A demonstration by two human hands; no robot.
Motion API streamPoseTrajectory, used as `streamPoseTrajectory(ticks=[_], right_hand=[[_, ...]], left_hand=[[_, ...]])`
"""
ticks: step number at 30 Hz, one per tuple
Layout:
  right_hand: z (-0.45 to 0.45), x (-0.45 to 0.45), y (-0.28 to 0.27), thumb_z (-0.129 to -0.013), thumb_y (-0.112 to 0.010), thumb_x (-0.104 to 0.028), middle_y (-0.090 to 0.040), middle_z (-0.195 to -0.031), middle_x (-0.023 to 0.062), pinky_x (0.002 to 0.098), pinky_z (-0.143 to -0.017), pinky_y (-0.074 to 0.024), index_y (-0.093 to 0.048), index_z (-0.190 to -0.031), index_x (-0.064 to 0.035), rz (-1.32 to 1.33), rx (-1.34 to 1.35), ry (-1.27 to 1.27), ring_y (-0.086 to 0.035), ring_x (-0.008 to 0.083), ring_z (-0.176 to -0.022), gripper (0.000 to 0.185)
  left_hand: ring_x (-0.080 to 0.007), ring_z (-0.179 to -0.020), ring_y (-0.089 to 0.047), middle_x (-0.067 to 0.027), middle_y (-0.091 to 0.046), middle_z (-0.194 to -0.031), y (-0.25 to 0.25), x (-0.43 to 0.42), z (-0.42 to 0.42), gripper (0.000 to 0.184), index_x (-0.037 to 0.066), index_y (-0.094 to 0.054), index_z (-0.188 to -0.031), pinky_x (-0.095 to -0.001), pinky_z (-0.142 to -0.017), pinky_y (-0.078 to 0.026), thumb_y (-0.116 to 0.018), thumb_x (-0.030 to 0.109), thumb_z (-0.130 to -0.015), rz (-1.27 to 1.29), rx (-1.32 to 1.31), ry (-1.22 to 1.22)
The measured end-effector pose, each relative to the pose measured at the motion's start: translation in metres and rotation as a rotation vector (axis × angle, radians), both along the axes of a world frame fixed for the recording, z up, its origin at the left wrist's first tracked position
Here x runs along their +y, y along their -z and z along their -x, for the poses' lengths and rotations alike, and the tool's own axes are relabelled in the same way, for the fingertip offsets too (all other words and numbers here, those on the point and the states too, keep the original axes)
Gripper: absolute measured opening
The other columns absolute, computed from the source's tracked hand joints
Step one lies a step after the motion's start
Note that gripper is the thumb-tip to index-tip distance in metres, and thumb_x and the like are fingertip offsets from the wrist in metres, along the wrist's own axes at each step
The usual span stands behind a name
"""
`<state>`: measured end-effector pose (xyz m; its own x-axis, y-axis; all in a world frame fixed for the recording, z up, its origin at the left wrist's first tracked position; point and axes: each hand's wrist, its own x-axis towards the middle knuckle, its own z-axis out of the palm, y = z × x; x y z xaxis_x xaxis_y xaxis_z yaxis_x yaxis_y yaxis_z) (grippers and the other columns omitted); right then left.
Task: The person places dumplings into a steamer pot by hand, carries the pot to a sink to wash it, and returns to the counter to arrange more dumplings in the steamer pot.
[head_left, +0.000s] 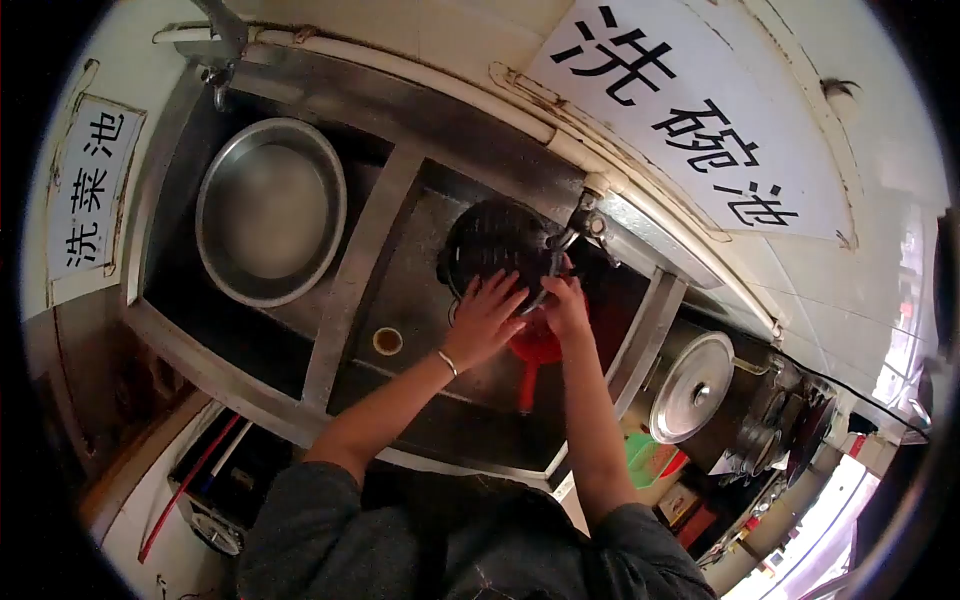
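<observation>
A round black vessel (pixel 495 238), with rows of pale marks or slots on its surface, is in the middle sink basin under the tap (pixel 592 222); I cannot tell its exact kind. My left hand (pixel 487 318) lies on its near side with fingers spread, a bracelet on the wrist. At the vessel's right edge my right hand (pixel 567 306) has its fingers bent round the rim. Just below both hands sits a red plastic dipper (pixel 536 346), its handle pointing toward me. The right fingertips are partly hidden in shadow.
A large metal basin (pixel 210 215) holding cloudy liquid stands in the left sink. The middle sink (pixel 425 345) has a round drain (pixel 387 341). A metal divider (pixel 365 255) separates them. To the right are a lidded pot (pixel 692 388) and a green basket (pixel 642 460).
</observation>
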<state>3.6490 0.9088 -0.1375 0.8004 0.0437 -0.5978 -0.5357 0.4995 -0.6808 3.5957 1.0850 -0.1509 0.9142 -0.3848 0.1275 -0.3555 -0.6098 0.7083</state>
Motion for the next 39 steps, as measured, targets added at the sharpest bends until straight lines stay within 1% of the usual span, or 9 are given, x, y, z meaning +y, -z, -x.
streamPoseTrajectory(ticks=[5,8,13,20,29,31,34,36,39], right_hand=[[0.007,-0.016,0.002,-0.07,-0.064,-0.007,-0.055,-0.122,0.0085,0.0356,-0.095,-0.0484,-0.037,-0.138,-0.0058,-0.068,-0.106,-0.071,-0.056,0.023,-0.112,0.073],[0.017,-0.032,0.027,-0.075,-0.066,-0.007,-0.057,-0.099,0.0031,0.0284,-0.057,-0.0474,-0.042,-0.132,-0.0063,0.031,0.009,-0.064,-0.058,0.0133,-0.075,0.062],[0.013,-0.034,0.035,-0.072,-0.066,-0.009,-0.057,-0.11,0.0065,0.0329,-0.073,-0.051,-0.039,-0.136,-0.0062,-0.017,-0.017,-0.003,-0.059,0.02,-0.092,0.069],[0.007,-0.04,0.019,-0.069,-0.065,-0.012,-0.05,-0.132,0.0102,0.0399,-0.105,-0.0401,-0.033,-0.14,-0.006,-0.083,-0.099,-0.055,-0.049,0.0264,-0.122,0.079],[0.014,-0.042,0.011,-0.071,-0.068,-0.01,-0.053,-0.126,0.0115,0.0372,-0.098,-0.0421,-0.036,-0.141,-0.0054,0.313,-0.074,-0.297,-0.052,0.0282,-0.116,0.076],[0.012,-0.025,0.0,-0.072,-0.067,-0.01,-0.054,-0.125,0.0121,0.0369,-0.097,-0.0423,-0.039,-0.139,-0.0049,0.47,-0.084,-0.434,-0.054,0.0276,-0.113,0.073],[0.019,0.006,-0.021,-0.072,-0.071,-0.009,-0.056,-0.123,0.0053,0.0391,-0.102,-0.0383,-0.046,-0.13,-0.0051,0.736,-0.363,-0.84,-0.052,0.0218,-0.116,0.064],[0.021,0.023,-0.034,-0.068,-0.073,-0.009,-0.058,-0.121,0.0057,0.0427,-0.104,-0.0352,-0.051,-0.127,-0.0084,1.2,-0.926,-1.257,-0.053,0.0244,-0.114,0.063],[0.03,0.022,-0.029,-0.066,-0.073,-0.009,-0.057,-0.122,0.0054,0.0452,-0.105,-0.0333,-0.052,-0.128,-0.0114,1.223,-1.258,-1.251,-0.051,0.027,-0.115,0.065]], left_hand=[[-0.0378,-0.139,-0.022,-0.0193,-0.021,-0.152,0.022,-0.014,-0.045,0.068,0.014,-0.031,-0.145,-0.0583,-0.11,-0.018,-0.057,0.04,-0.087,0.051,0.041,-0.093],[-0.0394,-0.14,-0.02,-0.0212,-0.017,-0.152,0.022,-0.028,-0.073,0.072,0.014,-0.027,-0.146,-0.0591,-0.11,-0.016,-0.057,0.042,-0.087,0.028,0.016,-0.177],[-0.0389,-0.139,-0.021,-0.0216,-0.018,-0.152,0.01,-0.06,-0.081,0.068,0.007,-0.03,-0.144,-0.0594,-0.11,-0.014,-0.056,0.037,-0.088,0.077,0.046,-0.41],[-0.041,-0.137,-0.023,-0.0199,-0.023,-0.15,0.01,-0.026,-0.044,0.06,0.011,-0.036,-0.141,-0.0565,-0.111,-0.019,-0.059,0.026,-0.088,-0.06,-0.05,0.191],[-0.0307,-0.127,-0.043,-0.0162,-0.039,-0.143,0.065,0.055,-0.007,0.053,0.008,-0.043,-0.136,-0.0518,-0.106,-0.031,-0.056,0.034,-0.092,-0.086,0.116,0.013],[-0.0243,-0.114,-0.055,-0.0134,-0.052,-0.132,0.052,0.061,-0.026,0.049,0.007,-0.05,-0.13,-0.0435,-0.094,-0.045,-0.057,0.038,-0.092,0.526,1.032,-0.439],[-0.0249,-0.106,-0.06,-0.0107,-0.058,-0.121,0.027,0.076,-0.056,0.06,0.005,-0.052,-0.127,-0.0381,-0.088,-0.051,-0.063,0.049,-0.086,1.204,1.594,-0.567],[-0.0254,-0.106,-0.06,-0.011,-0.058,-0.122,0.021,0.076,-0.056,0.059,0.006,-0.051,-0.128,-0.0379,-0.087,-0.051,-0.064,0.046,-0.086,1.19,1.545,-0.558],[-0.023,-0.107,-0.059,-0.0103,-0.059,-0.119,0.031,0.084,-0.053,0.052,0.006,-0.049,-0.129,-0.0372,-0.087,-0.049,-0.065,0.032,-0.087,1.055,1.503,-0.577]])
